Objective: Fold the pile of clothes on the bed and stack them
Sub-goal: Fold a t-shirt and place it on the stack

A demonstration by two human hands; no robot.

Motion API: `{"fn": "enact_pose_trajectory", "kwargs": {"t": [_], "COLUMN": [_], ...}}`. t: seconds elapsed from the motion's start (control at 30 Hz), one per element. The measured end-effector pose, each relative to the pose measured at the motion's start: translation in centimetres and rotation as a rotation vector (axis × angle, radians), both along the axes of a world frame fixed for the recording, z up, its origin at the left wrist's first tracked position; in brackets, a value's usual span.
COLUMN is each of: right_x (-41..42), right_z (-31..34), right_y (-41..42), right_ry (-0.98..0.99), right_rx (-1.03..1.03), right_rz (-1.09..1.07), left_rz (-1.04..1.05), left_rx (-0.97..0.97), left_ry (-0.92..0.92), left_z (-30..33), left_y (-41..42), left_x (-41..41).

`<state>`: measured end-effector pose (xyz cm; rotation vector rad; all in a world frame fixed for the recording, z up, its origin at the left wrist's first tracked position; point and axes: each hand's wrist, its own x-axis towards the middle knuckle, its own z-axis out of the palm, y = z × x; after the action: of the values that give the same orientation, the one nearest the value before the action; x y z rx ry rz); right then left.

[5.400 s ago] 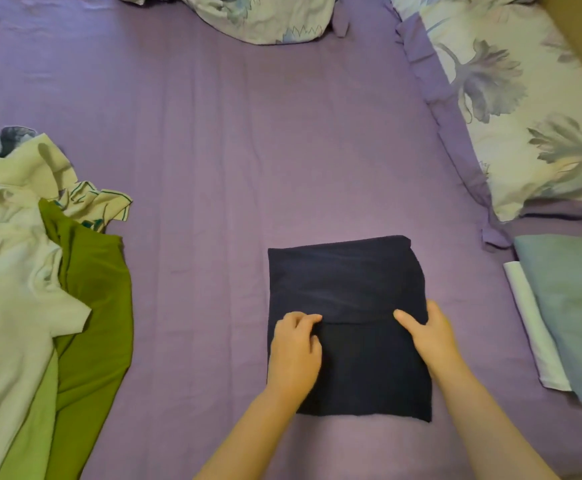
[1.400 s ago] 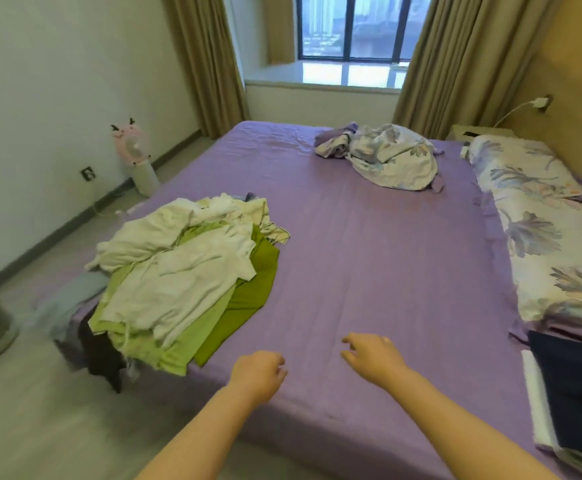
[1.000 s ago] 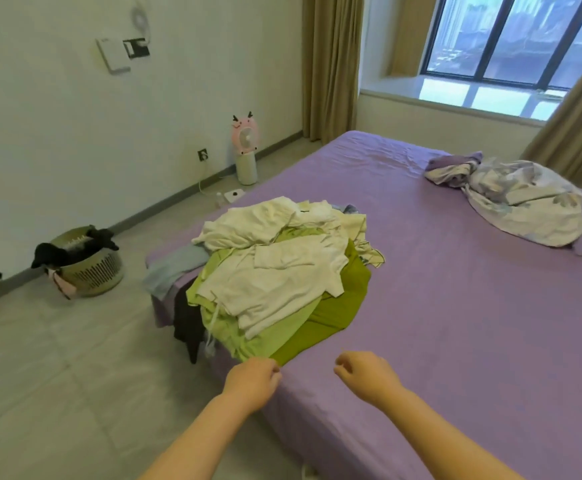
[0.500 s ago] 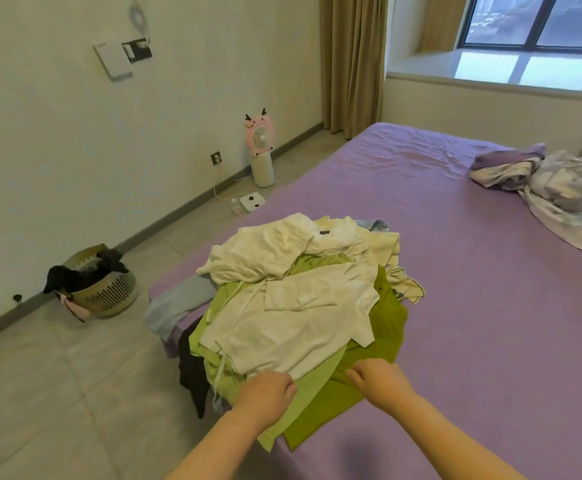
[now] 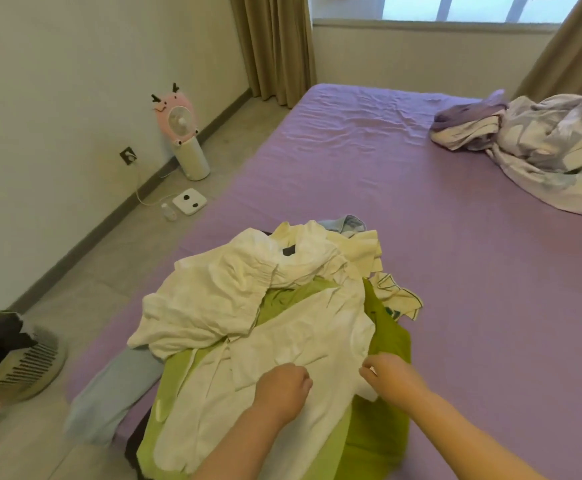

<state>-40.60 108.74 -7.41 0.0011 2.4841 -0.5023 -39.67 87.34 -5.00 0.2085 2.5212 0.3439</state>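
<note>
Purple sheet covers the bed (image 5: 369, 188), which fills the right and centre of the view; grey tiled floor (image 5: 109, 289) and a pale wall lie to the left. Pile of clothes (image 5: 272, 323) sits at the near left edge of the bed, unfolded: white garment (image 5: 300, 344) on top, light and darker green pieces beneath, a pale blue piece (image 5: 109, 400) hanging over the edge. Left hand (image 5: 282, 389) rests on the white garment, fingers curled into its cloth. Right hand (image 5: 391, 375) pinches the same garment's right edge. Hands are apart, side by side. Crumpled floral bedding (image 5: 542, 147) lies far right. Pink fan (image 5: 178, 123) stands by the wall; laundry basket (image 5: 12, 358) on the floor, near left.
</note>
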Motion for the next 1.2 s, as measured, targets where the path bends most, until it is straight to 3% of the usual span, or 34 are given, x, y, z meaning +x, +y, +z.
{"fn": "enact_pose_trajectory", "kwargs": {"t": [0.33, 0.5, 0.63, 0.73, 0.9, 1.07, 1.2], "right_x": [-10.4, -15.0, -16.7, -16.5, -15.5, -12.6, -9.5], "right_z": [-8.1, -10.3, -11.0, -10.4, -6.1, 0.4, 6.1], "right_y": [-1.6, -1.3, -0.9, -0.7, 1.2, 3.2, 4.7], "right_ry": [-0.053, -0.017, -0.038, -0.012, 0.022, 0.072, 0.198], "right_rx": [-0.052, -0.048, -0.037, -0.011, -0.317, -0.566, -0.648], "right_rz": [-0.134, -0.201, -0.277, -0.331, -0.574, -0.566, -0.523], "left_rz": [-0.079, 0.021, 0.116, 0.208, 0.415, 0.623, 0.566], "left_rx": [0.06, -0.004, 0.079, 0.196, 0.369, 0.54, 0.503], "left_ry": [-0.117, -0.168, -0.154, -0.148, 0.036, 0.118, 0.287], "left_z": [-9.3, -11.8, -12.2, -11.3, -7.4, -0.7, 5.3], "left_y": [2.1, 3.2, 1.6, 0.3, -1.2, -1.9, -1.9], "left_x": [-11.0, -11.9, -12.8, -13.6, -15.0, -14.9, -12.9]}}
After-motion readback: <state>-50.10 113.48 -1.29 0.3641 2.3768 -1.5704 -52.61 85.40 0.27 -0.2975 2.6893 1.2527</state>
